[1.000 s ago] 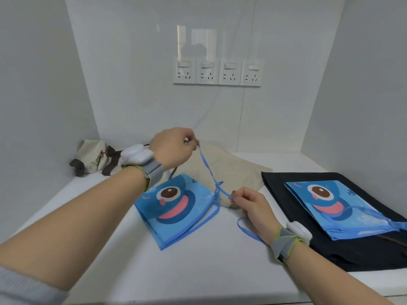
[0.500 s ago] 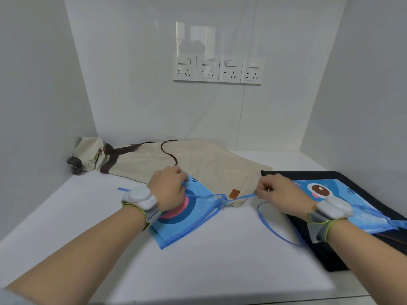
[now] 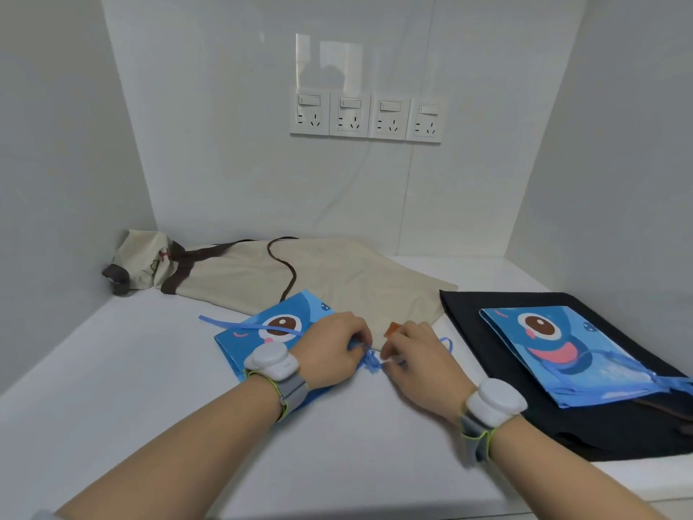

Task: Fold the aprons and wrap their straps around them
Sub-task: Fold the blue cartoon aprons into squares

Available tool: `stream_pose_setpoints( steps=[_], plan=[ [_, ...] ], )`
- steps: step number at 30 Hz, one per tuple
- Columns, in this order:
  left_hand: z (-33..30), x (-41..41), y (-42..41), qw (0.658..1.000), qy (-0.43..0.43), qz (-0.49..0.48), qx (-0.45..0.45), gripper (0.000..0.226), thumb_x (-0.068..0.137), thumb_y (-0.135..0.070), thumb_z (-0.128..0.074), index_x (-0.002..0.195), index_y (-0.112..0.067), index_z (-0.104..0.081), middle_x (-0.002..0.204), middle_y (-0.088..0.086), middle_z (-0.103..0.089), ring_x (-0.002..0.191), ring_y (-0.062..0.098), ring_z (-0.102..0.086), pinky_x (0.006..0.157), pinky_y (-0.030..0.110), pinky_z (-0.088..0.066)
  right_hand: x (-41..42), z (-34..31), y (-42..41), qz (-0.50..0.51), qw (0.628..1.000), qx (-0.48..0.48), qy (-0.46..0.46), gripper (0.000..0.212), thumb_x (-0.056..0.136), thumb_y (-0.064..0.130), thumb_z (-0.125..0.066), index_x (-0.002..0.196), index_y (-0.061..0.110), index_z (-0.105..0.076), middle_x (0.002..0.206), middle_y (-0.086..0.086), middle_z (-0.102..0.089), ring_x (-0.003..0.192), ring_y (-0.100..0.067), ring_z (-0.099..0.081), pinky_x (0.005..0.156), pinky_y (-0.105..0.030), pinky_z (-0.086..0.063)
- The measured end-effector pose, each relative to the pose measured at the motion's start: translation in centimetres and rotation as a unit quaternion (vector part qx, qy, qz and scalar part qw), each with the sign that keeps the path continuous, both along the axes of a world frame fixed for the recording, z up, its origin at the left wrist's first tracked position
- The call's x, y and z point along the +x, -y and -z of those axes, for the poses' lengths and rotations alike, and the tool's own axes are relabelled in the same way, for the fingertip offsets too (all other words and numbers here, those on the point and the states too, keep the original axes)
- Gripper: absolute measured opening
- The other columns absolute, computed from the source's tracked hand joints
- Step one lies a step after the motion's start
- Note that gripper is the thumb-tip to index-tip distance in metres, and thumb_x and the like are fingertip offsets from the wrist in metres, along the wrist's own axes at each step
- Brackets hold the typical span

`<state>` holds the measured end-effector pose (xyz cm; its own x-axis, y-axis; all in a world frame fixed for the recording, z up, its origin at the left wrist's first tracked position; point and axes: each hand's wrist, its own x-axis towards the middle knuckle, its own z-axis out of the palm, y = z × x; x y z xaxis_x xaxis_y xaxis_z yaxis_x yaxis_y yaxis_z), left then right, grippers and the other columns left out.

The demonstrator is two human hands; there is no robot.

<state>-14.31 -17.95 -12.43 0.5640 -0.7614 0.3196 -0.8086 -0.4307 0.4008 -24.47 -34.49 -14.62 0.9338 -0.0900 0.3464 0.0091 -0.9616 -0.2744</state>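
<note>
Now two blue cartoon aprons (image 3: 272, 324) (image 3: 566, 350) are lying folded | left hand (image 3: 332, 354) and right hand (image 3: 422, 356) are pinching, seemingly, the knotted blue strap (image 3: 371, 362); beige apron (image 3: 337, 279) is lying behind

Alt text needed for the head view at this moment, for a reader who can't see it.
Both hands, left hand and right hand, pinch the blue strap at a knot beside a folded blue cartoon apron on a white table. A second folded blue apron lies on black cloth to the right; a beige apron lies behind.
</note>
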Motion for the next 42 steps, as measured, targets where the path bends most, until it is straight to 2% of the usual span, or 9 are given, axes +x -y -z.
stream_pose_setpoints(
  steps=[7,10,14,19,28,33,37,39,42],
  plan=[
    [1.0,0.3,-0.3,1.000,0.010,-0.009,0.020,0.011,0.091,-0.023,-0.061,0.092,-0.014,-0.066,0.098,-0.002,-0.059,0.089,0.014,-0.054,0.081,0.027,-0.045,-0.1,-0.1,-0.7,-0.028,0.999,0.000,-0.021,0.006,0.093,0.020,-0.055,0.086,0.019,-0.054,0.096,0.008,-0.046,0.094,-0.015,-0.037,0.085,-0.032,-0.039],
    [0.6,0.0,-0.3,0.998,-0.042,-0.031,-0.041,0.008,0.092,-0.016,-0.055,0.089,-0.013,-0.061,0.088,-0.001,-0.063,0.081,0.016,-0.057,0.075,0.029,-0.046,-0.1,-0.7,-1.1,-0.020,0.998,0.049,-0.027,0.013,0.093,0.015,-0.048,0.082,0.021,-0.044,0.087,0.004,-0.049,0.084,-0.019,-0.045,0.078,-0.037,-0.043],
    [-0.5,0.4,-1.1,0.993,-0.073,-0.054,-0.079,0.010,0.094,-0.007,-0.046,0.088,-0.014,-0.050,0.074,0.001,-0.059,0.066,0.015,-0.049,0.064,0.029,-0.040,0.3,-1.6,-1.0,0.040,0.991,0.116,-0.048,0.007,0.093,0.015,-0.046,0.087,0.019,-0.048,0.076,0.007,-0.055,0.075,-0.021,-0.051,0.064,-0.031,-0.038],
    [0.0,2.1,-4.4,0.991,-0.080,-0.107,-0.031,0.018,0.091,-0.008,-0.047,0.078,-0.020,-0.047,0.068,-0.004,-0.056,0.063,0.011,-0.048,0.064,0.030,-0.041,-0.5,-0.9,0.2,0.109,0.989,0.058,-0.086,0.008,0.086,0.019,-0.046,0.081,0.020,-0.052,0.078,0.005,-0.062,0.078,-0.022,-0.057,0.071,-0.036,-0.046],
    [-0.4,2.5,-6.1,0.991,-0.074,-0.101,-0.053,0.015,0.092,-0.006,-0.047,0.089,-0.020,-0.050,0.071,0.005,-0.063,0.061,0.014,-0.051,0.058,0.021,-0.039,-1.1,-2.7,1.8,0.127,0.983,0.109,-0.080,0.013,0.085,0.017,-0.051,0.077,0.020,-0.061,0.075,0.008,-0.063,0.078,-0.017,-0.058,0.070,-0.032,-0.047],
    [-1.7,2.0,-5.5,0.993,-0.019,-0.112,0.021,0.035,0.084,0.002,-0.042,0.086,-0.015,-0.073,0.090,0.005,-0.068,0.086,0.019,-0.060,0.079,0.027,-0.045,-0.7,-4.1,2.2,0.151,0.968,0.175,-0.100,0.026,0.090,0.026,-0.053,0.072,0.015,-0.068,0.066,0.008,-0.063,0.065,-0.014,-0.058,0.060,-0.027,-0.043],
    [-1.7,2.5,-3.3,0.983,0.059,-0.169,0.050,0.035,0.093,-0.009,-0.045,0.116,-0.019,-0.070,0.114,0.005,-0.062,0.108,0.026,-0.057,0.088,0.030,-0.042,-0.6,-5.0,2.4,0.109,0.956,0.173,-0.210,0.006,0.080,0.012,-0.065,0.078,0.014,-0.070,0.066,0.009,-0.065,0.057,-0.009,-0.058,0.055,-0.018,-0.045],
    [-1.8,2.0,-0.8,0.983,0.017,-0.176,-0.050,0.027,0.093,-0.013,-0.053,0.112,-0.019,-0.072,0.110,0.001,-0.067,0.104,0.021,-0.060,0.088,0.028,-0.043,-1.2,-5.4,2.7,0.083,0.941,0.197,-0.263,0.006,0.077,0.013,-0.073,0.082,0.014,-0.069,0.060,0.005,-0.064,0.048,-0.007,-0.054,0.046,-0.014,-0.039],
    [-2.2,1.0,0.7,0.929,-0.227,-0.164,-0.242,0.012,0.086,-0.013,-0.067,0.087,-0.015,-0.078,0.096,-0.004,-0.075,0.081,0.012,-0.062,0.073,0.023,-0.046,-1.3,-5.2,1.6,0.017,0.913,0.280,-0.295,0.011,0.072,0.012,-0.073,0.081,0.016,-0.069,0.071,-0.007,-0.066,0.044,-0.008,-0.043,0.041,-0.017,-0.030]
  ],
)
